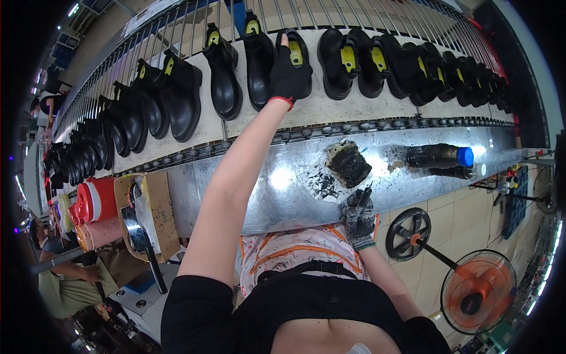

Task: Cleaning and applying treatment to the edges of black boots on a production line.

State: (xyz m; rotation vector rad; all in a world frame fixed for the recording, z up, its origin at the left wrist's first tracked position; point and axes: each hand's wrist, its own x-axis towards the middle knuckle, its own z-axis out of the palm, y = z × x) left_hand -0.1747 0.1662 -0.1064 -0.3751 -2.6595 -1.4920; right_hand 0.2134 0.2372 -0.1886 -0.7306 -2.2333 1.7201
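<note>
My left hand (pixel 290 76), in a black glove with a red cuff, reaches out to a black ankle boot (pixel 303 52) in the row. One bare fingertip lies at the boot's opening, by the yellow insole; the other fingers look closed on its upper, partly hidden. Just left of it stands another black boot (pixel 258 71). My right hand (pixel 358 217), in a stained grey glove, is closed near the table's front edge around a slim dark thing whose kind I cannot make out. Beyond it lies a blackened pad or sponge (pixel 350 165) on a smeared sheet (pixel 321 184).
Boots line both sides of a chain-edged conveyor (pixel 236 131). On the metal table (pixel 265 200) lies a dark bottle with a blue cap (pixel 464 156). A cardboard box (pixel 165 215) with brushes and a red jug (pixel 101 200) stand left. A fan (pixel 477 292) is at lower right.
</note>
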